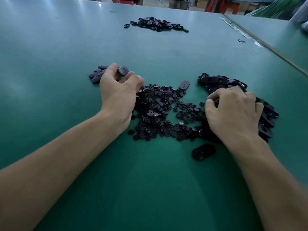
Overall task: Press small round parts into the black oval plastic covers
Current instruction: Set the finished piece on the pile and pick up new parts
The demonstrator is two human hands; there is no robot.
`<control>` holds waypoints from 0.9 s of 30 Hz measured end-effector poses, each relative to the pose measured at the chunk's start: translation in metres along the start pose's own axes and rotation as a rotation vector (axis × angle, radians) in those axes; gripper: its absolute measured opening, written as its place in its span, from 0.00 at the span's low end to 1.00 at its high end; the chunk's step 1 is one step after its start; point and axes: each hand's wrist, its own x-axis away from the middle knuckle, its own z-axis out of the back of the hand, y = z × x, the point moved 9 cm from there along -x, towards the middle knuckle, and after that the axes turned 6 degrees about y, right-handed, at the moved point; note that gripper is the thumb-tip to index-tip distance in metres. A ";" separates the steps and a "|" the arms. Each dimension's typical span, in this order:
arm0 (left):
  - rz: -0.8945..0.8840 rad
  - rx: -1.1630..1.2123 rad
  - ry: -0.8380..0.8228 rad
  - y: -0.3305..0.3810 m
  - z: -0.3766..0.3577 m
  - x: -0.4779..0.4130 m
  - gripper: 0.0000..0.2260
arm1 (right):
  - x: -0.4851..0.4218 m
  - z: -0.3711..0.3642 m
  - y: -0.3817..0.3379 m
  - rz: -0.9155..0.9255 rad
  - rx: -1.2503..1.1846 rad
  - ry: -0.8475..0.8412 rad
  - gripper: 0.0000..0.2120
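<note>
Head view, stray cover (pixel 203 151): it lies nearest you, and your right wrist could knock it away.
Round parts (pixel 160 110): they are heaped and tangled, so you may lift two at once.
Right hand (pixel 233 112): fingers are curled over the cover pile (pixel 215 80); I can't tell whether it holds anything.
Left hand (pixel 118 92): curled fingertips pinch one oval cover (pixel 123 70).

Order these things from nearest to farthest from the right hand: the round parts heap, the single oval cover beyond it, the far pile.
1. round parts heap, just left of the right hand.
2. single oval cover, beyond the heap.
3. far pile, across the table.
</note>
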 end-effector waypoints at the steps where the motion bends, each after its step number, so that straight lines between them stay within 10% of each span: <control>1: 0.005 -0.024 0.008 -0.002 0.001 -0.001 0.20 | 0.000 0.001 0.001 -0.008 -0.003 0.005 0.09; 9: -0.061 -0.123 0.013 0.003 0.003 0.003 0.38 | -0.002 0.001 0.001 -0.007 0.060 0.014 0.07; 16: -0.153 -0.111 -0.110 0.010 -0.011 0.013 0.08 | -0.003 -0.001 0.001 0.014 0.035 0.049 0.08; 27: -0.365 -0.250 -0.346 0.020 -0.033 0.034 0.05 | 0.008 0.028 -0.040 0.237 -0.658 0.177 0.06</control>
